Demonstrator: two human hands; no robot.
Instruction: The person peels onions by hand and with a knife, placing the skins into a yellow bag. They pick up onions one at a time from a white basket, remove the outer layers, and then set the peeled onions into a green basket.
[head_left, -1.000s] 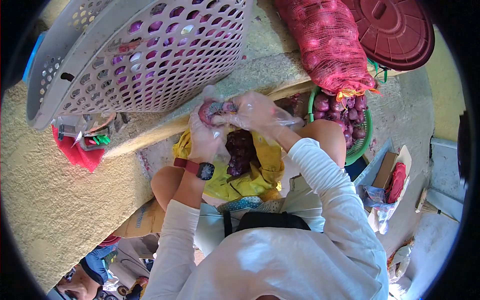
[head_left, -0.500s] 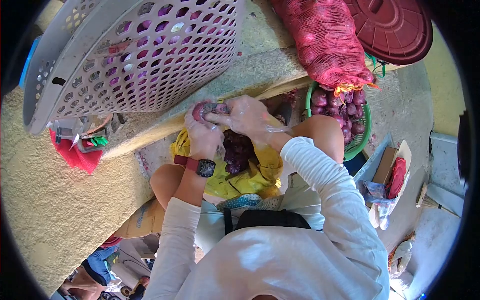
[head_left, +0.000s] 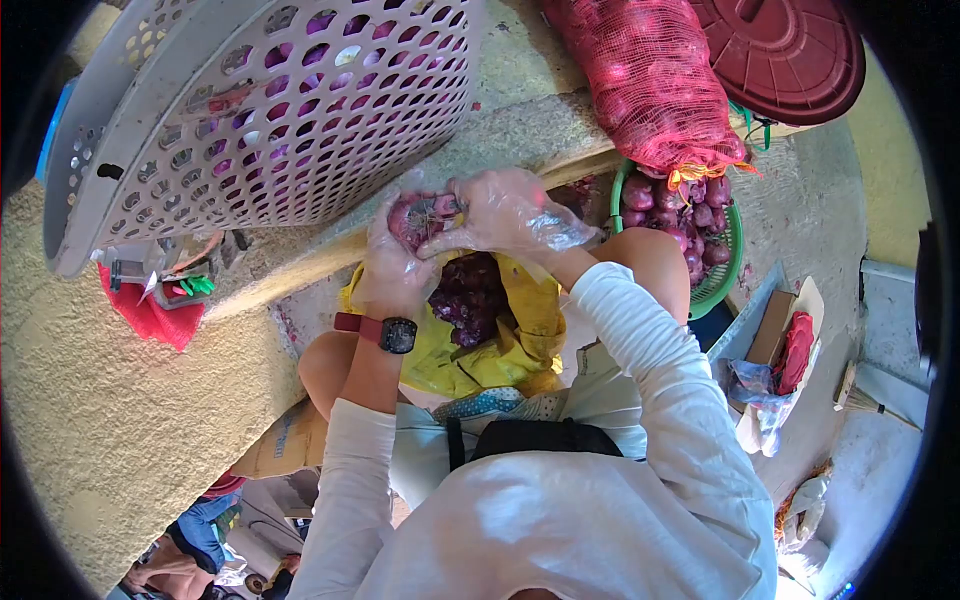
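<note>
A red onion (head_left: 412, 222) with its rooty end showing sits in my left hand (head_left: 392, 265), the fingers wrapped round it. Clear plastic gloves cover both hands. My right hand (head_left: 510, 212) is closed against the onion's right side, its thumb laid along the lower edge. Whatever its curled fingers grip is hidden; a small dark and yellowish bit shows at the onion's edge. Below both hands, a yellow bag (head_left: 537, 315) between my knees gapes around a heap of dark purple onion skins (head_left: 468, 300).
A large grey perforated basket (head_left: 330, 120) with purple contents stands on the ledge at upper left. A red mesh sack (head_left: 655, 85) of onions lies at upper right, beside a dark red lid (head_left: 785, 50). Below it, a green basket (head_left: 735, 265) holds several onions. Cardboard (head_left: 765, 330) lies right.
The onion has turned in my left hand, so its rooty end faces up. My right thumb has moved from across the onion to its lower edge, and the right hand has shifted slightly right.
</note>
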